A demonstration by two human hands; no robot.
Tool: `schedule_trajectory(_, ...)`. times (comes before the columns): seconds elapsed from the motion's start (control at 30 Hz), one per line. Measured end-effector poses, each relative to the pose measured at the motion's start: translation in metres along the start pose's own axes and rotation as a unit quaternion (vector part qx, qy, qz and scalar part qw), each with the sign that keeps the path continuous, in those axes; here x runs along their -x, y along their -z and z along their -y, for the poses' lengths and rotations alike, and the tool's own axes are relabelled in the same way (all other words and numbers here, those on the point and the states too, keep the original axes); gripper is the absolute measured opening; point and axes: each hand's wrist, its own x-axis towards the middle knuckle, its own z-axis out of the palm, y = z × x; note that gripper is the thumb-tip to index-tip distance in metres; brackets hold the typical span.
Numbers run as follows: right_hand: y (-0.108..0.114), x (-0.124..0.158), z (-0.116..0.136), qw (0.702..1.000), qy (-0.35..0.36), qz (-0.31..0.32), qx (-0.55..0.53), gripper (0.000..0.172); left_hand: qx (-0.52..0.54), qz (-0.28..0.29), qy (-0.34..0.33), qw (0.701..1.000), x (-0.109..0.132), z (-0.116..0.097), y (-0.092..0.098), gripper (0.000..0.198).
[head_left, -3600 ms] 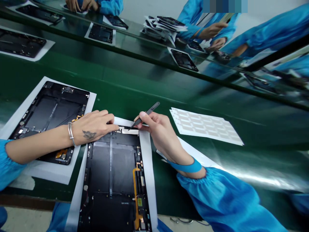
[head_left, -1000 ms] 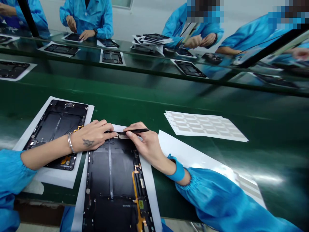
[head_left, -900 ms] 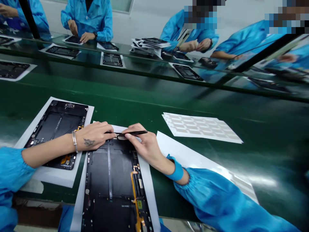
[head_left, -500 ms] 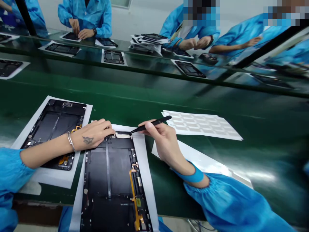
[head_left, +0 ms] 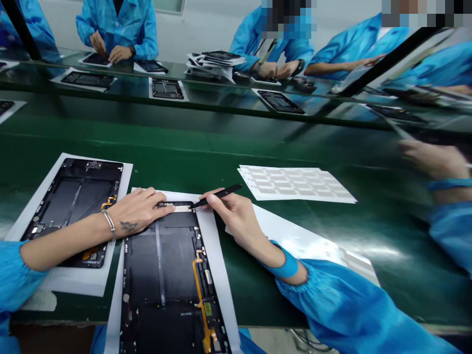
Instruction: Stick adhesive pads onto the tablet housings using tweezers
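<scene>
on your green surface (head_left: 184,167), the strip (head_left: 182,209) seems laid but unfinished, right hand (head_left: 241,216) pinching tweezers (head_left: 229,190), left hand (head_left: 138,211) spread, empty.

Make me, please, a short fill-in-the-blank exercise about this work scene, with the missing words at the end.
1. The black tweezers are held in the person's ____ hand.
2. The left hand wears a silver bracelet at the wrist, while the band on the other wrist is ____ in colour.
3. In the nearer device, the orange cable runs near the ____ long edge, as seen in the picture.
4. The sheet under that device is ____ in colour.

Missing words: right; blue; right; white.
</scene>
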Motion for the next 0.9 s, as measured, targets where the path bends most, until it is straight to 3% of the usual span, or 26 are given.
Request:
schedule_trajectory(0.23,-0.002,-0.005,-0.007,0.996,-0.03,-0.013,-0.082,0.047,-0.039,0.043,0.034,0.998,-0.022,-0.015,0.012,0.051)
schedule_trajectory(0.4,0.0,-0.004,0.005,0.993,-0.029,0.009,-0.111,0.041,-0.045,0.062,0.063,0.995,-0.033,-0.025,0.015,0.053)
schedule_trajectory(0.53,-0.003,-0.006,0.015,0.995,0.043,0.086,-0.033,0.041,0.02,0.031,0.047,0.998,-0.013,-0.013,0.008,0.039)
schedule_trajectory(0.63,-0.009,-0.008,0.015,0.99,0.062,0.129,-0.004,0.046,0.097,-0.034,0.027,0.994,0.006,-0.002,-0.002,0.037)
schedule_trajectory(0.73,-0.013,-0.008,0.011,0.99,0.059,0.13,0.011,0.047,0.136,-0.078,0.011,0.988,0.014,0.002,-0.01,0.039)
schedule_trajectory(0.9,-0.011,-0.006,0.012,0.988,0.066,0.136,0.032,0.046,0.148,-0.079,0.011,0.986,0.012,0.0,-0.014,0.039)
